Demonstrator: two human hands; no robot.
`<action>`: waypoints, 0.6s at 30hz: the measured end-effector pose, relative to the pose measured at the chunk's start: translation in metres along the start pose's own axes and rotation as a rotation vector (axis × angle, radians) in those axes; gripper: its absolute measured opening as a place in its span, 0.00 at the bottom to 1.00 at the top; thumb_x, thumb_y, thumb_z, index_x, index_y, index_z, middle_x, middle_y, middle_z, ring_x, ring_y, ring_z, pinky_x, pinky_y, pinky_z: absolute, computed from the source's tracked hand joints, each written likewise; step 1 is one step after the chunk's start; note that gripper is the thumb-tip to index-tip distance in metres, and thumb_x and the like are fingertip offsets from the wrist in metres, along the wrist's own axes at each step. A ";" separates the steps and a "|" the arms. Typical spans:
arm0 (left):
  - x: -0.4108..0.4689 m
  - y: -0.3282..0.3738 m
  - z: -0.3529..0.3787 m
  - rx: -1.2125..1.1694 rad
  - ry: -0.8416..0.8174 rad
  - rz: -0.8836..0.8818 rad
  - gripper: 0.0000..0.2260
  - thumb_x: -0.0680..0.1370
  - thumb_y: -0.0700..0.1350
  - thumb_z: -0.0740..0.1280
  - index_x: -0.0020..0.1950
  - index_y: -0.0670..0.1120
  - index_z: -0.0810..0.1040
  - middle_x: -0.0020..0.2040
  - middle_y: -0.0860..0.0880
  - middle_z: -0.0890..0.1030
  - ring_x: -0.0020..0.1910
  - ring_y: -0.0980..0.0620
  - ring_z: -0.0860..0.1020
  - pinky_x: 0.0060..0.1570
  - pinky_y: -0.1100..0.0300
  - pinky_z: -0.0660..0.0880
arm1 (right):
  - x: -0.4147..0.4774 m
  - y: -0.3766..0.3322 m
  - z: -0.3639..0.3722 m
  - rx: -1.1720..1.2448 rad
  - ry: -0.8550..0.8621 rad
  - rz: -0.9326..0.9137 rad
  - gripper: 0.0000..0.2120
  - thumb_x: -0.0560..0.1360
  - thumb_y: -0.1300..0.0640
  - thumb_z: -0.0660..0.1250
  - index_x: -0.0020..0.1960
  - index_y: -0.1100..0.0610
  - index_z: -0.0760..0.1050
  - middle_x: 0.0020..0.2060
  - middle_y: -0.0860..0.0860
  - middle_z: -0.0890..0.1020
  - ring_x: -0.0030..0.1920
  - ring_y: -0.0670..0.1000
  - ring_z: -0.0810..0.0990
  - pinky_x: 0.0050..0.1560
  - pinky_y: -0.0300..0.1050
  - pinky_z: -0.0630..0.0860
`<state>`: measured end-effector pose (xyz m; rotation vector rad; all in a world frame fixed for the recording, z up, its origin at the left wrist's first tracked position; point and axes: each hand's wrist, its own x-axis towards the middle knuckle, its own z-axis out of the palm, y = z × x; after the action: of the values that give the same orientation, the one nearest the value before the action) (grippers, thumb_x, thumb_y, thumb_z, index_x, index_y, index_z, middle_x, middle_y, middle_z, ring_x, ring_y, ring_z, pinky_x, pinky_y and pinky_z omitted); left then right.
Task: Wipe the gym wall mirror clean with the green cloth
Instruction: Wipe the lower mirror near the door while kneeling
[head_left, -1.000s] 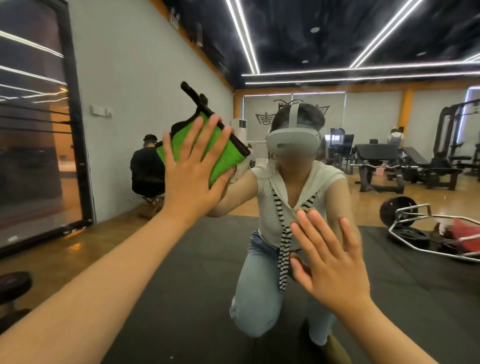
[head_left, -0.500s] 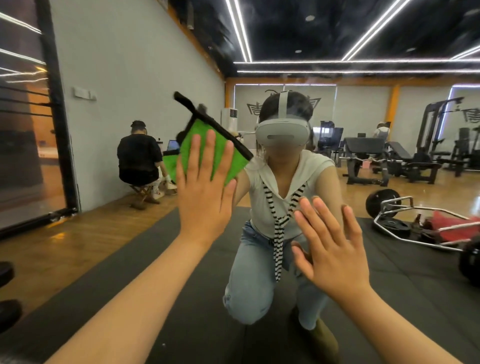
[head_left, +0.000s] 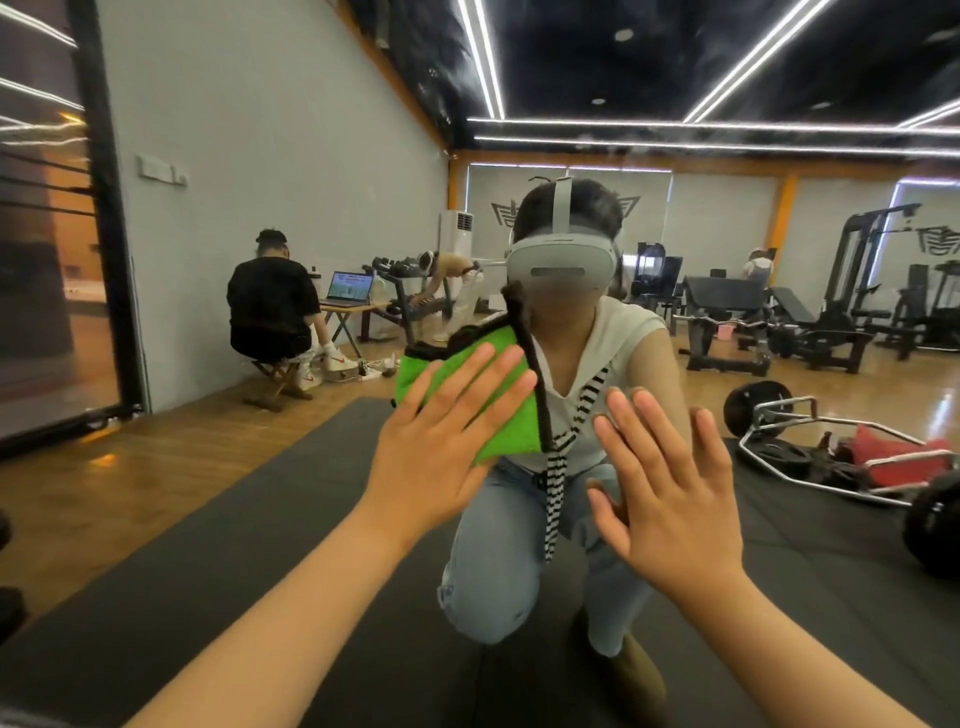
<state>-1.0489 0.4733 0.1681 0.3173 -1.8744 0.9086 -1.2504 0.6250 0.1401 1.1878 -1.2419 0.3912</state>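
Observation:
The wall mirror (head_left: 291, 130) fills almost the whole view and reflects the gym and a kneeling person in a headset. A green cloth (head_left: 498, 410) with a black edge is flat against the glass at the centre. My left hand (head_left: 441, 441) presses it there with straight, spread fingers. To its right, my right hand (head_left: 670, 493) lies flat on the bare glass, fingers spread, holding nothing. Part of the cloth is hidden under my left palm.
A black-framed glass panel (head_left: 57, 260) stands at the mirror's left edge. In the reflection are a seated person (head_left: 272, 306) by a laptop table, a hex bar with plates (head_left: 831, 452) on a dark floor mat, and weight benches (head_left: 753, 322) behind.
My left hand has slid the green cloth right and down across the mirror, from the upper left toward the centre. My right hand has stayed flat on the glass.

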 end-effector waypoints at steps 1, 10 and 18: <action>0.002 0.004 0.001 -0.043 0.025 -0.096 0.34 0.77 0.48 0.59 0.82 0.50 0.51 0.80 0.48 0.56 0.81 0.51 0.47 0.77 0.50 0.46 | 0.000 0.000 0.000 -0.007 -0.004 0.000 0.29 0.81 0.46 0.57 0.79 0.57 0.60 0.77 0.55 0.63 0.78 0.55 0.59 0.78 0.62 0.51; -0.051 0.059 0.019 -0.055 -0.028 -0.100 0.40 0.74 0.49 0.62 0.82 0.51 0.46 0.83 0.51 0.45 0.81 0.51 0.47 0.77 0.48 0.48 | -0.002 0.001 0.001 0.009 0.001 -0.002 0.29 0.81 0.46 0.57 0.78 0.58 0.60 0.76 0.56 0.66 0.78 0.55 0.59 0.77 0.63 0.53; -0.068 0.160 0.025 -0.264 0.000 -0.703 0.32 0.82 0.53 0.54 0.82 0.48 0.44 0.82 0.48 0.43 0.81 0.48 0.44 0.77 0.45 0.43 | -0.001 -0.001 0.000 -0.003 -0.019 0.017 0.30 0.81 0.45 0.57 0.79 0.57 0.59 0.77 0.55 0.64 0.79 0.53 0.54 0.78 0.62 0.49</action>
<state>-1.1252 0.5539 0.0314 0.7482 -1.6720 0.1837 -1.2496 0.6250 0.1389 1.1821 -1.2689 0.3912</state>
